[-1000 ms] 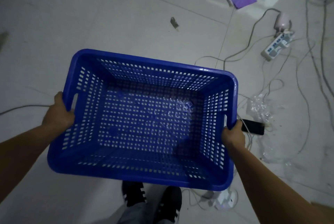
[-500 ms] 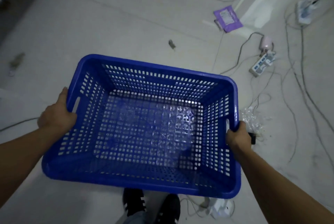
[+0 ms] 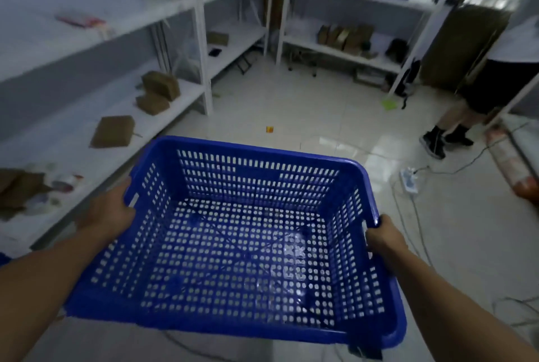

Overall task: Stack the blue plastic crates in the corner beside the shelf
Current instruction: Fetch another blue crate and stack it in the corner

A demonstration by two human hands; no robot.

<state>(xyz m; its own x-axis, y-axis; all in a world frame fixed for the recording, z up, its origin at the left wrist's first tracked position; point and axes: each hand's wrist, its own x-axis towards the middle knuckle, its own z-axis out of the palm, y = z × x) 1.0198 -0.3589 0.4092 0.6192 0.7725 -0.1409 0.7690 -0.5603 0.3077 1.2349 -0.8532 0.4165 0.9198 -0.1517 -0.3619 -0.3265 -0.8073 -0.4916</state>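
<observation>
One blue crate (image 3: 233, 242) fills the lower middle of the frame, carried in the air above the floor (image 3: 291, 105), empty, open side up. Left hand (image 3: 109, 215) is clamped on the left short wall at the handle slot, right hand (image 3: 383, 237) clamped on the right rim, so both grips are closed on the crate. It looks light and stiff: perforated hard plastic, no sag between the hands, probably a bit slick, so the rim and handle slots are the sensible hold (already used). Count: one crate in view, two hands, no stack visible yet. White shelves (image 3: 186, 93) run along the left and the top; another person's legs (image 3: 455, 125) are at right; a power strip (image 3: 409, 182) with cables lies on the floor at right.
</observation>
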